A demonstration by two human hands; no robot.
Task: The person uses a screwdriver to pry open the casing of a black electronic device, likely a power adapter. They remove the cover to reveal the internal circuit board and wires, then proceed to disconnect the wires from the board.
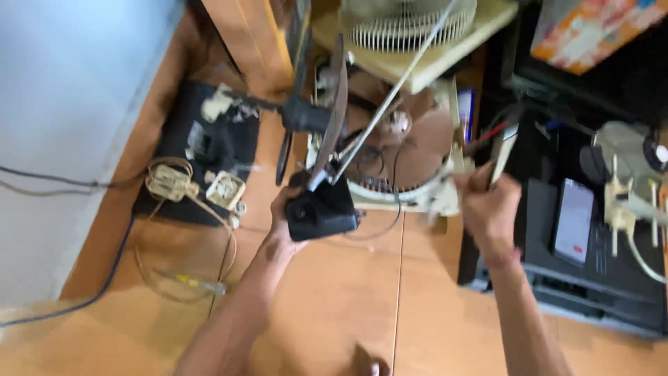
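The left hand (285, 223) holds the black motor housing (321, 209), probably heavy and rigid; the right hand (489, 209) grips a slim tool (502, 154).

a colourful orange cardboard box (583, 31) sits top right; a phone's pale rectangular screen (574, 221) lies lower right.

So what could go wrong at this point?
The left hand alone grips the black motor unit, with blade and rod sticking up; it could tip or slip. The right hand holds a thin tool near the opened fan housing, where loose wires might snag.
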